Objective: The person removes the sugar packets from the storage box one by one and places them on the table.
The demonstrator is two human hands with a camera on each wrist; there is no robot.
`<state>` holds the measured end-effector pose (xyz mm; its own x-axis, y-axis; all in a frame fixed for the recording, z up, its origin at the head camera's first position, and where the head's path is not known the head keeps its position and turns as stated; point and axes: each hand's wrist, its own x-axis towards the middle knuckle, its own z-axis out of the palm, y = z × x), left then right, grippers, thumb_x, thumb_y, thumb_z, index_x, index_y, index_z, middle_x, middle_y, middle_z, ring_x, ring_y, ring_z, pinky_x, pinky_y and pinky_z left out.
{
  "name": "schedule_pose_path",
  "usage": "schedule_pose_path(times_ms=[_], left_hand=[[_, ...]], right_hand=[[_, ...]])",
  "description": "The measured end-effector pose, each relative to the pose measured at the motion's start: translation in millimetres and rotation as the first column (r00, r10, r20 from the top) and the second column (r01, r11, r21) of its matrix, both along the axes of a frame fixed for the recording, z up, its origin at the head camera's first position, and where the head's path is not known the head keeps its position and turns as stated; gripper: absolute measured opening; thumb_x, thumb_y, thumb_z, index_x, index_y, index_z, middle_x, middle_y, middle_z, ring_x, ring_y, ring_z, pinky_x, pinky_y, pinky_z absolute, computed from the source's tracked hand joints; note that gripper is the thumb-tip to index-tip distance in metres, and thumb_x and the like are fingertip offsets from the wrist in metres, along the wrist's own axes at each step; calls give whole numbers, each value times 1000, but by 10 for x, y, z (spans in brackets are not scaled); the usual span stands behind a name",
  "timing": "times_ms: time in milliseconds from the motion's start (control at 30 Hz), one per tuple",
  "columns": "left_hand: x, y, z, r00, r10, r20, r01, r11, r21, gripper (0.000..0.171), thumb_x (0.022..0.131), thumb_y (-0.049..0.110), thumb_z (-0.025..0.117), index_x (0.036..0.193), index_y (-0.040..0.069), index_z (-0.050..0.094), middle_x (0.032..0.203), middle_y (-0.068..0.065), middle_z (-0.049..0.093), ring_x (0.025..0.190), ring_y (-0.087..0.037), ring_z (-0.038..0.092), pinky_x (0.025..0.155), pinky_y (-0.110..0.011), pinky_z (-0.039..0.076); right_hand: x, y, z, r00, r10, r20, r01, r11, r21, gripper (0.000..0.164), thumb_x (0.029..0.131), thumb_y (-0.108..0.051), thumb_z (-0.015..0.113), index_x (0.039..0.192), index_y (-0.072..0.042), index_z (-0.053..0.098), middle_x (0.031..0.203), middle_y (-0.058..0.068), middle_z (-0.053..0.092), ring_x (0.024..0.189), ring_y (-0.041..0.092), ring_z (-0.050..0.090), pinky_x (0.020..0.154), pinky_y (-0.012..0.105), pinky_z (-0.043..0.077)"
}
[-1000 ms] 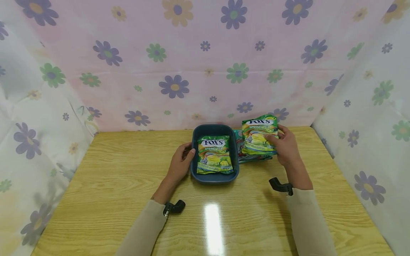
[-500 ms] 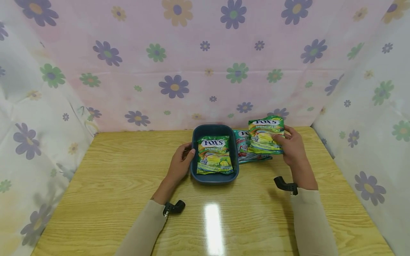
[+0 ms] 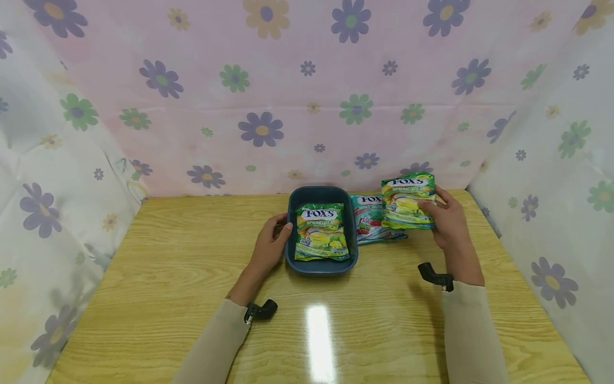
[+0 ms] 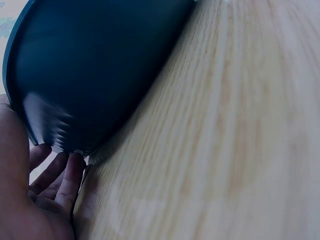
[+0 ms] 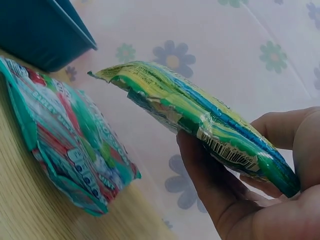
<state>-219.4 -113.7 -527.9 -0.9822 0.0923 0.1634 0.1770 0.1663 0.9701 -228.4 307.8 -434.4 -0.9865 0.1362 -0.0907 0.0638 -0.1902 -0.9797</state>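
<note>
A green Fox's Spring Tea candy bag [image 3: 406, 205] is in my right hand [image 3: 451, 218], thumb on its front and fingers behind. In the right wrist view this candy bag [image 5: 200, 120] shows edge-on, with a barcode, raised above the table. My left hand [image 3: 271, 242] holds the left side of a dark blue plastic tub [image 3: 322, 268], thumb at the rim and fingertips against the outer wall. A second green Spring Tea bag [image 3: 321, 232] lies flat inside the tub. Right of the tub lies a teal Fox's mint candy bag [image 3: 369, 221], partly hidden behind the held bag.
Wood-grain table [image 3: 192, 266] under everything, with a bright light reflection [image 3: 320, 341] near the front. A flower-print curtain [image 3: 307, 96] stands along the back edge and both sides. The tub and teal bag sit close to that back edge.
My right hand has moved right with the green candy bag, so more of the teal bag beneath shows. My left hand and the tub stay where they were.
</note>
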Motion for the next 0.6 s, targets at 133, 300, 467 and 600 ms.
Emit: schedule_pose_path(times_ms=[133,300,467,600], left_hand=[[0,-6,12,1000,-1,-7,1,1000,-9,45,112,23,57,152,2,52,149,-21,56,133,-34,59,113,-51,47],[12,-8,41,1000,0,2,0,1000,-17,45,112,24,57,151,3,53,148,-19,56,133,-32,60,112,-49,48],[13,-5,47,1000,1,13,-1,1000,-8,45,112,23,58,151,3,53,148,-20,56,133,-34,60,113,-51,48],[8,-1,50,1000,5,29,-5,1000,3,46,112,22,57,153,1,51,150,-23,54,135,-36,58,114,-52,46]], right_hand=[[4,42,-5,1000,-12,1,12,1000,-22,79,104,-5,67,170,-15,26,114,-2,64,84,9,75,69,24,63],[11,111,-14,999,-28,15,29,998,-52,80,104,-4,67,171,-14,24,112,-3,65,85,9,75,69,23,63],[6,203,-49,998,-59,35,63,993,-101,80,104,-4,66,170,-11,21,106,-5,70,84,9,76,68,23,63],[-8,261,-73,995,-91,46,96,987,-128,78,103,-4,67,169,-9,26,102,-3,72,81,10,77,66,24,63]])
